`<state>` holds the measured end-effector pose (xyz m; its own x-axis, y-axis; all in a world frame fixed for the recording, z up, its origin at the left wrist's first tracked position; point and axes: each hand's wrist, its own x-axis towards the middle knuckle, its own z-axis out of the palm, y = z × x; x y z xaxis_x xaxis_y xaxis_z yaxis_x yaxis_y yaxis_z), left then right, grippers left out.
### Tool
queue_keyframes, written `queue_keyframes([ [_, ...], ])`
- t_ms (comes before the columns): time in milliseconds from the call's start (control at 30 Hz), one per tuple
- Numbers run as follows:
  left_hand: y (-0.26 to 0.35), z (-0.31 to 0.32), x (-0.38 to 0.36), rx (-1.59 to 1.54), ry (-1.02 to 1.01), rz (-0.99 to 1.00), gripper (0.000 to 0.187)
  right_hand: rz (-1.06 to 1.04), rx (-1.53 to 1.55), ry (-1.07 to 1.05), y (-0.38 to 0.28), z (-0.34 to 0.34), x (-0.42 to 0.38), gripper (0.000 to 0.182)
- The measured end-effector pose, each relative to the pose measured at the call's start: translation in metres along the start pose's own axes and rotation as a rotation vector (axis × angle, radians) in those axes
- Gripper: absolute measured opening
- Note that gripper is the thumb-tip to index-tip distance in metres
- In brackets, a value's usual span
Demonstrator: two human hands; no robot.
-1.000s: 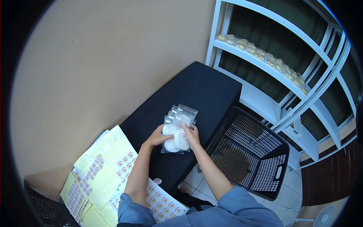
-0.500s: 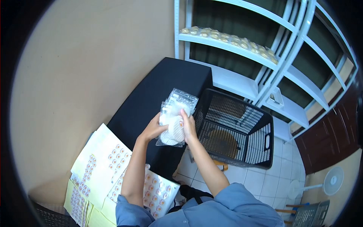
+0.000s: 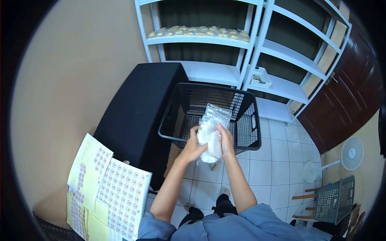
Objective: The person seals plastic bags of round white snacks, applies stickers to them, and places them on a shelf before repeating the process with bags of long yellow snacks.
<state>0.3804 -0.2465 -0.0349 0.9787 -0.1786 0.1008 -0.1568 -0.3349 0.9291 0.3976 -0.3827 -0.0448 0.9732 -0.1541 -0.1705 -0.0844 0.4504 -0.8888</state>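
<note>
Both hands grip a stack of clear plastic packets (image 3: 214,120) with white, rounded contents. My left hand (image 3: 194,148) closes on the stack's left side, thumb across the front. On the right side, my right hand (image 3: 226,141) presses the packets, thumb on top. What exactly is inside the packets I cannot make out. The stack is held over the near edge of a black plastic crate (image 3: 171,135) with mesh walls.
A black-covered table (image 3: 132,108) stands left of the crate. Sheets of round stickers (image 3: 124,188) lie at lower left. White shelves (image 3: 213,72) hold a row of packed yellowish items (image 3: 201,31). A white fan (image 3: 352,153) and another crate (image 3: 333,201) are at right.
My body has turned right, and both hands have carried the stack of packets from over the black table to the crate's near edge. The grip looks the same.
</note>
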Motion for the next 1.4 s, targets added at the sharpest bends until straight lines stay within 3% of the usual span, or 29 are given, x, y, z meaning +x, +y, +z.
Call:
queue_keyframes([
  [67, 0.004, 0.046, -0.006, -0.103, 0.039, -0.029, 0.067, -0.061, -0.021, 0.007, -0.008, -0.041, 0.002, 0.033],
  [133, 0.009, 0.092, -0.007, -0.153, 0.012, -0.069, 0.054, -0.078, -0.036, 0.016, -0.023, -0.085, 0.001, 0.035],
  [200, 0.005, 0.145, -0.002, -0.266, -0.008, -0.001, 0.051, 0.005, -0.283, 0.088, -0.055, -0.126, -0.004, 0.039],
  [333, 0.022, 0.254, 0.008, -0.552, -0.02, 0.061, 0.052, -0.102, -0.311, 0.243, -0.086, -0.223, 0.013, 0.042],
  [400, 0.027, 0.302, 0.014, -0.632, -0.087, -0.063, 0.054, -0.091, -0.308, 0.3, -0.102, -0.271, 0.02, 0.041],
  [500, 0.047, 0.349, 0.023, -0.65, -0.141, -0.132, 0.057, 0.108, -0.083, 0.436, -0.117, -0.332, 0.03, 0.04],
  [667, 0.054, 0.393, 0.047, -0.595, -0.203, -0.172, 0.057, 0.18, 0.262, 0.451, -0.108, -0.399, 0.057, 0.044],
  [833, 0.057, 0.421, 0.099, -0.7, -0.284, -0.254, 0.054, 0.246, 0.486, 0.367, -0.125, -0.431, 0.096, 0.03],
  [967, 0.045, 0.441, 0.162, -0.781, -0.289, -0.316, 0.053, 0.244, 0.507, 0.248, -0.147, -0.447, 0.159, 0.027],
  [1033, 0.039, 0.444, 0.2, -0.795, -0.297, -0.291, 0.052, 0.279, 0.428, 0.257, -0.154, -0.451, 0.202, 0.026],
  [1100, 0.044, 0.447, 0.244, -0.724, -0.172, -0.203, 0.047, 0.29, 0.39, 0.272, -0.169, -0.443, 0.252, 0.024],
  [1200, 0.047, 0.441, 0.306, -0.794, -0.195, -0.26, 0.049, 0.337, 0.323, 0.245, -0.188, -0.446, 0.312, 0.022],
  [1400, 0.05, 0.448, 0.395, -0.867, -0.122, -0.259, 0.048, 0.263, 0.468, 0.335, -0.246, -0.434, 0.417, 0.023],
])
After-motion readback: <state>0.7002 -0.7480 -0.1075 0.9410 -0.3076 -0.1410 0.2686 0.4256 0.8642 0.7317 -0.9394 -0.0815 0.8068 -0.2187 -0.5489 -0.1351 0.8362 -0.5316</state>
